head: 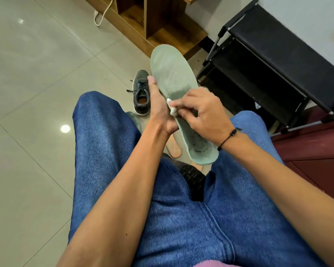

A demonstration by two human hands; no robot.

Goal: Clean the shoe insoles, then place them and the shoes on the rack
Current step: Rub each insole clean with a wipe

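Two hands on green insole (173, 78): left hand (158, 105) grips its left edge, right hand (202, 110) pinches white wad (172, 107) against it. Grey shoe (141, 93) on floor, far-left; black rack (268, 64) far-right.

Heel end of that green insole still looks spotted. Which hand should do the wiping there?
Right. The right hand already pinches the white wipe against the green insole, with the spotted heel just below it. The left hand grips the insole's edge, steadying it.
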